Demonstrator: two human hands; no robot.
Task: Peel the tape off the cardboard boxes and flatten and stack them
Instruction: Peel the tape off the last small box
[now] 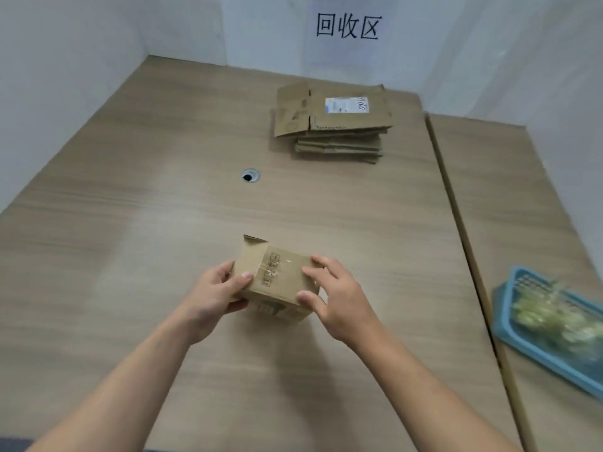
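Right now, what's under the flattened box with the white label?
Under the labelled box lie more flattened cardboard boxes, only their front edges showing; their faces are covered.

A small taped cardboard box (275,282) sits upright near a stack of flattened boxes (332,122).

One head-worn wide-angle camera looks forward and down across the pale wood-grain tabletop (130,223) toward the white back wall (261,27), close above the left hand (218,290) and right hand (336,300).
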